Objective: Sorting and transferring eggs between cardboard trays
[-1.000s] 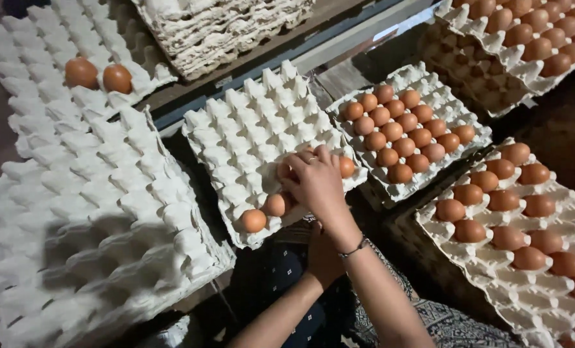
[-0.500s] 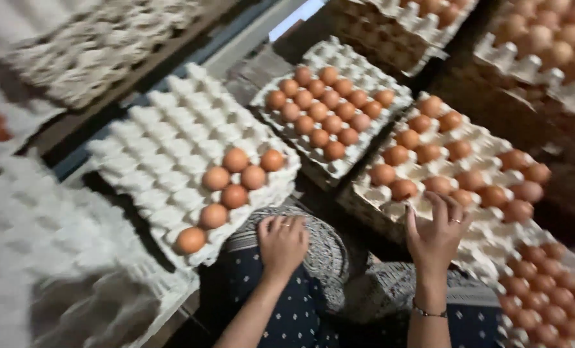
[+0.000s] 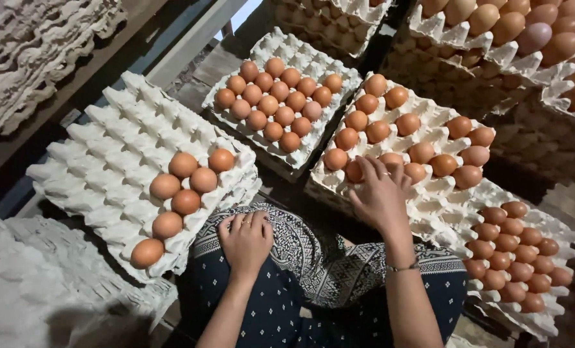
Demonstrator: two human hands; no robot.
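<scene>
My right hand [image 3: 379,193] reaches over the near edge of a grey pulp egg tray [image 3: 439,187] holding brown eggs; its fingers rest on eggs at that edge, and whether it grips one is unclear. My left hand [image 3: 245,240] lies on my patterned lap, fingers curled, holding nothing I can see. To the left, another pulp tray [image 3: 110,164] carries several brown eggs [image 3: 184,183] along its near right side. A third tray [image 3: 310,55] further back holds several rows of eggs.
More egg-filled trays stand at lower right [image 3: 516,251] and in stacks at upper right [image 3: 526,38]. Stacks of unfilled pulp trays sit at upper left [image 3: 36,45] and lower left [image 3: 23,290]. A wooden shelf edge [image 3: 62,109] runs behind.
My right hand left the left tray, swung right and now touches eggs on the right tray. My left hand dropped onto my lap. The view shifted right.
</scene>
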